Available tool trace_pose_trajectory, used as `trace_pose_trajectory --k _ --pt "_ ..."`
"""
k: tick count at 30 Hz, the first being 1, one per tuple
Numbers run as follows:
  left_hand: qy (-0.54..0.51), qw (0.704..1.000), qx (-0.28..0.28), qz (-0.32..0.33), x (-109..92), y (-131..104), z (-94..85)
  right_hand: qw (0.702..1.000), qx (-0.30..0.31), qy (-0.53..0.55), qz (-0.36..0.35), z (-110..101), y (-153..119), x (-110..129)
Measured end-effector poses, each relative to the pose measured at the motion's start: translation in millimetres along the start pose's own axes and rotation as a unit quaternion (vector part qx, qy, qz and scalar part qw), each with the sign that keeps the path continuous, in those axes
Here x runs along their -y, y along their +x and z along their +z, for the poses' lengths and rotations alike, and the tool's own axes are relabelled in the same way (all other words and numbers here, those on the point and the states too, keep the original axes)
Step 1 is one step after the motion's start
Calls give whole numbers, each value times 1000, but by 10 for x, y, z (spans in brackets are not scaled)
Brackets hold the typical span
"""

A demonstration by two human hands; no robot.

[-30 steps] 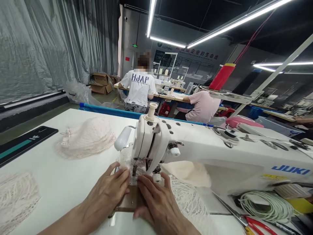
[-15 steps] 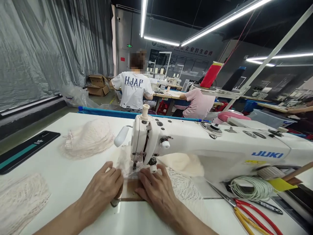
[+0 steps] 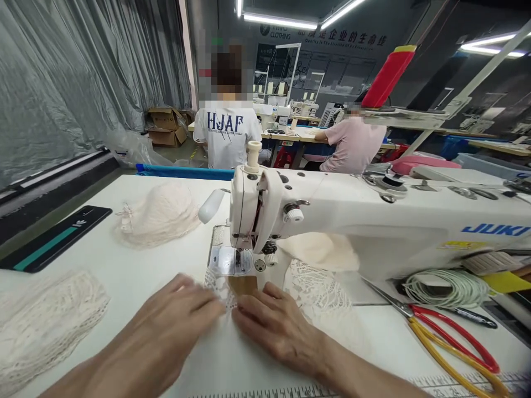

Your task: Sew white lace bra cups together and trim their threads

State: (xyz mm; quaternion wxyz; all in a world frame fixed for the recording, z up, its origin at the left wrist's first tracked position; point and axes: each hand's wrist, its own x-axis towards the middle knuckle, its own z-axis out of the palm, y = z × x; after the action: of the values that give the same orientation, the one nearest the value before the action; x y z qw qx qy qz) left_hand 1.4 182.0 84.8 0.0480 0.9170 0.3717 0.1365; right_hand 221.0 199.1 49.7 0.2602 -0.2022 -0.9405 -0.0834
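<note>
A small piece of white lace (image 3: 219,284) lies in front of the bare metal needle plate (image 3: 232,260) of the white sewing machine (image 3: 307,210). My left hand (image 3: 182,315), smeared by motion, has its fingers together at the lace's near left edge. On the other side, my right hand (image 3: 276,326) has curled fingers pinching the lace's right edge, close to a brown patch (image 3: 244,285) on the machine bed. Both hands' fingertips are partly hidden. More lace with a cream cup-shaped piece (image 3: 319,250) sits under the machine arm, beyond my right hand.
Stacked lace pieces (image 3: 160,213) and another lace pile (image 3: 50,320) lie left, beside a dark phone-like slab (image 3: 58,237). Scissors (image 3: 452,337) and coiled cord (image 3: 446,279) lie right. A ruler strip (image 3: 265,393) runs along the front. Two people sit ahead at another table.
Both hands have drawn back towards me from the presser foot, bringing the lace off the needle plate, which now shows bare. The view has tilted down and shifted left.
</note>
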Motion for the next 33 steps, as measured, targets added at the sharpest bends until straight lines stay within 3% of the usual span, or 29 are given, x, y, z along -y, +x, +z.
trace_pose_trajectory --k 3,5,11,14,33 --pt "-113 993 38 18 61 351 -2 1000 -21 4 -9 -23 -6 -22" --pt "-152 985 74 15 161 449 59 999 -30 0 -12 -32 -18 -45" --pt "-192 969 92 -122 436 311 147 1000 -2 -6 4 -26 -37 -100" --pt "-197 965 83 -152 468 292 164 1000 12 2 15 -17 -39 -100" --pt "-149 972 71 -169 430 368 284 997 48 32 48 30 -81 -94"
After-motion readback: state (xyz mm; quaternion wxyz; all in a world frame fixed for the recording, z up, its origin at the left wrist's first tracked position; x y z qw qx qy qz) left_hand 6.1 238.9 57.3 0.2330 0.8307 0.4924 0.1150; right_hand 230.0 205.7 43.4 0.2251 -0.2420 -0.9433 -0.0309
